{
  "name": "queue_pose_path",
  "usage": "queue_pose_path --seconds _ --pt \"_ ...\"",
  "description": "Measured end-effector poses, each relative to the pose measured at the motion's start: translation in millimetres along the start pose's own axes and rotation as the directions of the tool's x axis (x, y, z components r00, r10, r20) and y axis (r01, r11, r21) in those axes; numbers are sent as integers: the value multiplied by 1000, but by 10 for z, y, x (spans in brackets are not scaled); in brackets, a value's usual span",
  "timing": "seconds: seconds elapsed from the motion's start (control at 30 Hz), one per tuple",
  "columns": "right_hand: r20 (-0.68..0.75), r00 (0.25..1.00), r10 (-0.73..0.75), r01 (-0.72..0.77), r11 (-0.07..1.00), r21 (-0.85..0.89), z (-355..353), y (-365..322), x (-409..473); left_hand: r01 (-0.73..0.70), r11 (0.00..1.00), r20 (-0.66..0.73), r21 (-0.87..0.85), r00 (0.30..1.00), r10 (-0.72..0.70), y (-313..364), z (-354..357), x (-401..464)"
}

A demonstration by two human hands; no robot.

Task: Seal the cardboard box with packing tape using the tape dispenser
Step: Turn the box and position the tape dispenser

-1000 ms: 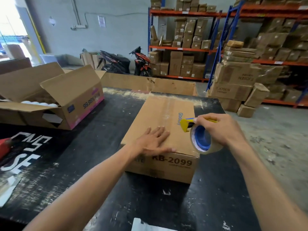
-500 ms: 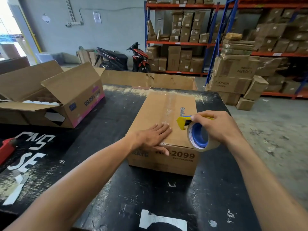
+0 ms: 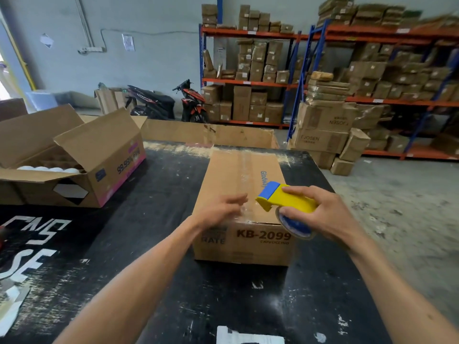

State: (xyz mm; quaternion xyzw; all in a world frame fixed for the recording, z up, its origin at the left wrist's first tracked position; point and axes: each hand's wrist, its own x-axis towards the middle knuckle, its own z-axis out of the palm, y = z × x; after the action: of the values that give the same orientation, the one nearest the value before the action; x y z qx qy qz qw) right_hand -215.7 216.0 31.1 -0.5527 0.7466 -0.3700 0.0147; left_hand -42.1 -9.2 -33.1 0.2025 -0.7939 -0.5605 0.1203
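we note a closed cardboard box [image 3: 244,194] standing on a black table [image 3: 154,244], its long axis running away from the camera, the near end face printed "kb-2099". a strip of clear tape [image 3: 244,170] lies along the centre seam of the top and shines under the light.

the right hand [image 3: 320,214] grips a yellow tape dispenser [image 3: 285,201] with a blue front edge; fingers wrap over the handle and the thumb sits under it beside the blue-cored roll. the dispenser is at the near right part of the box top, its front edge pointing left toward the seam; we cannot tell whether it touches the cardboard.

the left hand [image 3: 219,211] is at the near edge of the box top, just beside the dispenser's front edge. it is motion-blurred, fingers extended and loosely together, holding nothing; whether it touches the cardboard we cannot tell.

to the left on the table stands an open carton [image 3: 74,165] with white rounded items inside. warehouse shelving [image 3: 248,83] loaded with cartons lines the far wall.
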Motion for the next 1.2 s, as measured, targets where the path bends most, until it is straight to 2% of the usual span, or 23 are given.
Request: queue_pose_path --seconds 0.03,0.07,0.1,0.13,0.27,0.43,0.53,0.73,0.87,0.93,1.03,1.2 --pt "-27 998 -53 53 999 -5 10 38 -36 75 957 -48 -280 995 -92 84 -26 -47" --pt "-54 993 -104 104 995 -6 32 68 -64 136 859 -57 -493 980 -188 171 -47 -92" --pt "-78 985 -152 153 988 -4 59 78 -85 183 773 -41 -608 965 -260 248 -65 -118" --pt "-97 976 -196 197 980 -2 87 78 -95 212 733 -22 -647 955 -295 311 -69 -142" --pt "-117 938 -325 325 945 -21 184 69 -80 162 723 -10 -671 974 -227 520 60 -245" --pt "-113 925 -364 362 931 -36 196 81 -85 84 760 -76 -644 982 -174 652 95 -314" --pt "-123 917 -379 377 925 -42 208 14 -83 115 744 -51 -658 979 -197 661 82 -332" --pt "-120 893 -434 432 901 -42 256 -44 -66 142 625 -46 -768 960 -276 652 71 -378" --pt "-70 895 -441 441 897 -24 304 -129 -19 139 636 -98 -759 941 -323 602 48 -420" --pt "-20 909 -417 415 908 -55 347 -183 14 108 710 -217 -696 911 -351 572 57 -403" --pt "47 931 -362 365 919 -152 436 -280 77 63 805 -445 -590 807 -389 469 69 -346" --pt "81 915 -394 402 884 -237 476 -455 198 10 827 -591 -563 694 -411 283 63 -358"
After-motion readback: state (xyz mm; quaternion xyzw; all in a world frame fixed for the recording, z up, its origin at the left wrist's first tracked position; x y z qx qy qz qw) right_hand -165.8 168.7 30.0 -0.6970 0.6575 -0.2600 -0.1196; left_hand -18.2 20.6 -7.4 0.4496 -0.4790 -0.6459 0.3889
